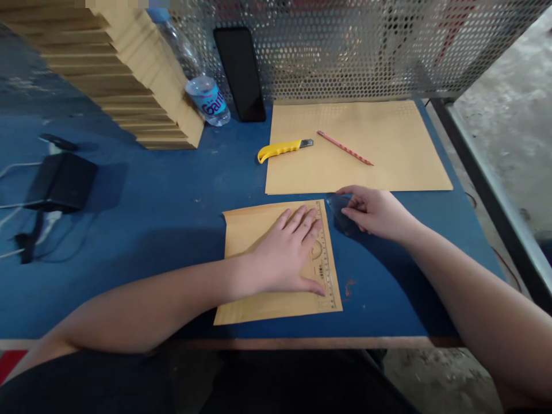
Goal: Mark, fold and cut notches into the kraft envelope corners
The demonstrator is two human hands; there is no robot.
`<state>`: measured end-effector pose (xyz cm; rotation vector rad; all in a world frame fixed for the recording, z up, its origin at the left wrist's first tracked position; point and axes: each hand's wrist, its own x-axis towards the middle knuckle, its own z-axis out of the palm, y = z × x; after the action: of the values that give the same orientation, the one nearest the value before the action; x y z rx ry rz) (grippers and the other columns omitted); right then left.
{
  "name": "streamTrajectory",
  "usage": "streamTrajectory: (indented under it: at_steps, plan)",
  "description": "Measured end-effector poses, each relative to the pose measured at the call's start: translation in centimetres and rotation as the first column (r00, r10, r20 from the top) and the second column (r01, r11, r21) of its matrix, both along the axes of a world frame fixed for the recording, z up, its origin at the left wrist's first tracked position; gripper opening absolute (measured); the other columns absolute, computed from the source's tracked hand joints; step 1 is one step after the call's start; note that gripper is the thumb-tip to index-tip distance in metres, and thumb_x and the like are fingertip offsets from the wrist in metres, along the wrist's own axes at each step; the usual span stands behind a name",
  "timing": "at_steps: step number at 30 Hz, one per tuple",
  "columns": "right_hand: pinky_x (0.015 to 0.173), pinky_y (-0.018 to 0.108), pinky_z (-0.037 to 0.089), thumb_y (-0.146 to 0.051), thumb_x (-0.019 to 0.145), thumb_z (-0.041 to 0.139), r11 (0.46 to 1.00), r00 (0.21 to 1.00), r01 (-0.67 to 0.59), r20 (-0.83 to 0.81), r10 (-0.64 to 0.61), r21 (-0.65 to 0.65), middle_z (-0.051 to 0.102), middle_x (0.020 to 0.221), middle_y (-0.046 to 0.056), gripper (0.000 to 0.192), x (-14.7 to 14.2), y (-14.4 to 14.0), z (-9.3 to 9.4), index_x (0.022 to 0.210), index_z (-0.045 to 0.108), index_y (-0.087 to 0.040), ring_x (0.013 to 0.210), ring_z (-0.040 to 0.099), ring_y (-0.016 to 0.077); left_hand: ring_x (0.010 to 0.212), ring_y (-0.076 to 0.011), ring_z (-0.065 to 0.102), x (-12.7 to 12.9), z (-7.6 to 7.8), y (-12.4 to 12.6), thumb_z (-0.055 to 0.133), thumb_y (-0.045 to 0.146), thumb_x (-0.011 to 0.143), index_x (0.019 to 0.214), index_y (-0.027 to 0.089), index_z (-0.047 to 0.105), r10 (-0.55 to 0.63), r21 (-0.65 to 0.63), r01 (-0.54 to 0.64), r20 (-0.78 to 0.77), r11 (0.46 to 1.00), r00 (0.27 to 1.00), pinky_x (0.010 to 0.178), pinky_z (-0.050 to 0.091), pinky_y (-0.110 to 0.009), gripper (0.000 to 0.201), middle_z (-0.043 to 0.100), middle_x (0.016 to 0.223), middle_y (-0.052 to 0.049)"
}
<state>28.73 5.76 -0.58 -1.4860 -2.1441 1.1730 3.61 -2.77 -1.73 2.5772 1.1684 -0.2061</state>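
Note:
My left hand lies flat with fingers spread on a tan paper sheet, whose upper left edge is creased and slightly raised. Its fingertips and thumb press on a clear ruler with a protractor marking, placed along the sheet's right edge. To the right of the ruler, my right hand is curled with thumb and forefinger drawn towards each other. A dark, see-through patch shows beside those fingers; whether it is a thin piece of plastic or shadow is unclear.
Behind the hands, a yellow utility knife and a pencil rest on larger tan sheets. A phone leans on the perforated metal panel, near a water bottle and a tall paper stack. A black adapter with cables sits left.

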Motion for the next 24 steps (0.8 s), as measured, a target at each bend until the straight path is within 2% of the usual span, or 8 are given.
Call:
streamTrajectory:
  at_steps: [8, 16, 18, 21, 24]
  plan:
    - [0.066, 0.032, 0.047, -0.026, 0.087, 0.067, 0.987, 0.992, 0.039, 0.113, -0.057, 0.155, 0.072, 0.084, 0.002, 0.04, -2.0, 0.9, -0.1, 0.125, 0.078, -0.022, 0.064, 0.061, 0.0152, 0.168, -0.0463, -0.001, 0.9, 1.4, 0.3, 0.046, 0.107, 0.074, 0.171, -0.003, 0.012, -0.008, -0.008, 0.008, -0.115, 1.0, 0.993, 0.138, 0.004, -0.056, 0.15, -0.002, 0.178, -0.026]
    - [0.067, 0.03, 0.045, -0.024, 0.093, 0.065, 0.982, 0.962, 0.042, 0.259, -0.09, 0.186, 0.069, 0.072, 0.001, 0.036, -4.2, -1.1, 1.0, 0.127, 0.069, -0.013, 0.065, 0.063, 0.0179, 0.167, -0.0486, 0.001, 1.6, 2.4, 0.3, 0.045, 0.105, 0.078, 0.169, -0.006, 0.016, -0.041, 0.014, 0.045, -0.205, 0.999, 0.978, 0.138, 0.008, -0.056, 0.146, 0.002, 0.177, -0.03]
    - [0.068, 0.03, 0.045, -0.022, 0.097, 0.058, 0.979, 0.944, 0.046, 0.311, -0.106, 0.196, 0.072, 0.076, 0.004, 0.035, -5.3, -1.7, 1.4, 0.131, 0.065, -0.013, 0.069, 0.065, 0.0199, 0.167, -0.0501, 0.003, 1.7, 2.6, 0.4, 0.045, 0.104, 0.079, 0.169, -0.007, 0.017, -0.051, 0.017, 0.056, -0.21, 0.998, 0.976, 0.138, 0.009, -0.055, 0.145, 0.006, 0.177, -0.031]
    - [0.071, 0.032, 0.046, -0.02, 0.103, 0.046, 0.969, 0.898, 0.072, 0.409, -0.166, 0.235, 0.077, 0.093, 0.015, 0.038, -7.1, -2.7, 1.9, 0.137, 0.057, -0.01, 0.082, 0.07, 0.0259, 0.166, -0.0511, 0.006, 1.6, 2.6, 0.4, 0.047, 0.103, 0.08, 0.168, -0.01, 0.014, -0.058, 0.031, 0.065, -0.202, 0.997, 0.978, 0.137, 0.009, -0.054, 0.147, 0.01, 0.176, -0.033]
    - [0.071, 0.034, 0.047, -0.023, 0.106, 0.041, 0.965, 0.836, 0.084, 0.51, -0.205, 0.249, 0.077, 0.101, 0.022, 0.038, -8.7, -3.6, 2.2, 0.139, 0.054, -0.008, 0.087, 0.073, 0.0306, 0.166, -0.0516, 0.009, 1.5, 2.6, 0.4, 0.05, 0.102, 0.079, 0.167, -0.011, 0.018, -0.057, 0.033, 0.064, -0.178, 0.997, 0.982, 0.137, 0.012, -0.055, 0.147, 0.012, 0.175, -0.035]
